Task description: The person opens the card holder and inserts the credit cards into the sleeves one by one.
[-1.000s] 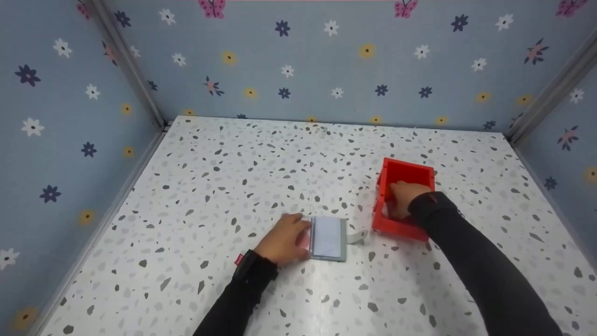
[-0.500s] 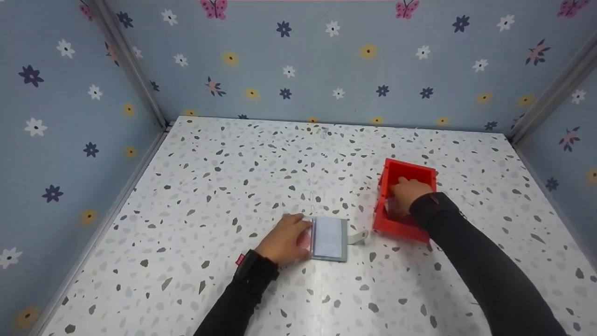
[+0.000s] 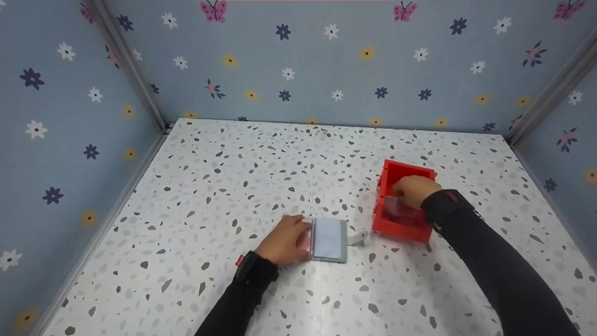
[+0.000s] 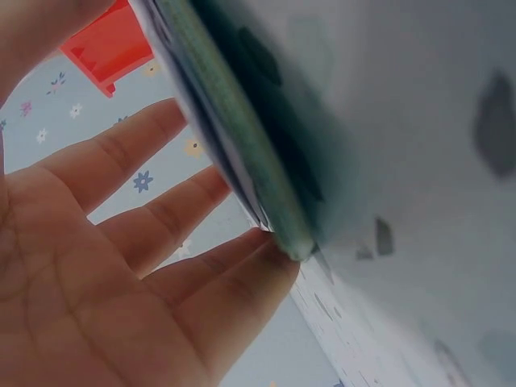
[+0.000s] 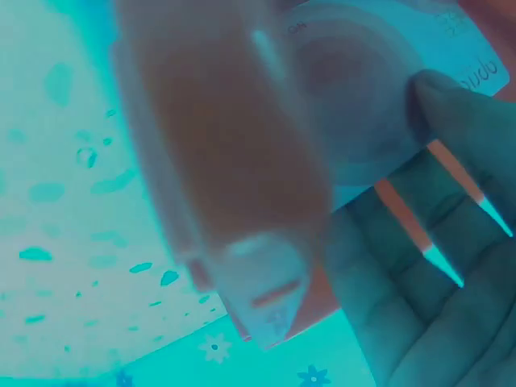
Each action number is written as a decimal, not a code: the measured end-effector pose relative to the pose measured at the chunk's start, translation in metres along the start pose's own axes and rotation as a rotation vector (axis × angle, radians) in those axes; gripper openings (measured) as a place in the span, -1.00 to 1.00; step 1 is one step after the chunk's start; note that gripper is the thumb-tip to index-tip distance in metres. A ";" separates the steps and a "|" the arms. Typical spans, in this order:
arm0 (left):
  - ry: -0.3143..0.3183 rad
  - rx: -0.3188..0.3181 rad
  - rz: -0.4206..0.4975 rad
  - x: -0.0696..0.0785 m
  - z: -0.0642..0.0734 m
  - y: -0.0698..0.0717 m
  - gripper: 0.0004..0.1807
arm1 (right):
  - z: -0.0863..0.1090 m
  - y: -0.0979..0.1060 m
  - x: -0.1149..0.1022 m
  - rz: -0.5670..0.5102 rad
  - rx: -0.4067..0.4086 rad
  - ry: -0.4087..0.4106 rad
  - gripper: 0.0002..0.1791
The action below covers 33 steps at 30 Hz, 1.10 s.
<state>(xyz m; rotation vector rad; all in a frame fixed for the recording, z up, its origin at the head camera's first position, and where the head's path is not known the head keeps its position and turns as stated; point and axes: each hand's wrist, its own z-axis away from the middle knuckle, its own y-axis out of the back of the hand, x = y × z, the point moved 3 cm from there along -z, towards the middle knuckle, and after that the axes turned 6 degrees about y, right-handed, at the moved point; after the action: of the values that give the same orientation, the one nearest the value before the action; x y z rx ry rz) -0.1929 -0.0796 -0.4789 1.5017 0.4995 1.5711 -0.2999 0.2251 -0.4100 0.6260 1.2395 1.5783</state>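
Note:
On the table, a small card holder [image 3: 328, 238] with a grey cover lies open, a white page in a clear sleeve on its right. My left hand [image 3: 282, 240] holds its pinkish left side, thumb near the front corner and fingers at the far edge; in the left wrist view the fingertips meet the greenish cover edge [image 4: 266, 185]. Over the red bin [image 3: 402, 232], my right hand [image 3: 417, 190] pinches a card [image 5: 355, 81]. The card shows a round print and some lettering in the right wrist view. The hand and the card hide part of the bin's inside.
A grey strap [image 3: 357, 237] with a snap sticks out from the card holder toward the bin. The speckled white table [image 3: 233, 163] is bounded by flower-patterned walls [image 3: 308, 60] at the back and both sides.
My right hand has risen from inside the bin and shifted slightly right, bringing the pinched card into view. The left hand and the card holder stay in place.

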 end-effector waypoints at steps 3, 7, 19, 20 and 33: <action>0.001 -0.003 0.002 0.000 0.000 0.000 -0.17 | 0.004 0.006 0.004 -0.061 0.021 -0.020 -0.80; 0.004 -0.003 0.007 0.001 0.000 0.001 -0.17 | 0.009 0.017 0.011 -0.135 0.073 -0.025 -0.77; -0.006 -0.007 0.026 -0.003 0.000 0.000 -0.19 | 0.026 0.050 0.011 -0.419 0.314 0.028 -0.75; -0.008 -0.004 0.025 -0.003 0.000 0.000 -0.19 | 0.025 0.050 0.008 -0.461 0.338 0.029 -0.75; -0.019 0.004 0.019 -0.001 0.000 0.000 -0.20 | 0.006 0.005 -0.059 -0.922 0.407 0.019 -0.81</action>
<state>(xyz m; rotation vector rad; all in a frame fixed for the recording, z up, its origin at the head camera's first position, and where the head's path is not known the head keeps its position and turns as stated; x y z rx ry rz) -0.1929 -0.0802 -0.4790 1.5272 0.4790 1.5701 -0.2745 0.1743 -0.3934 0.2056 1.5657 0.5725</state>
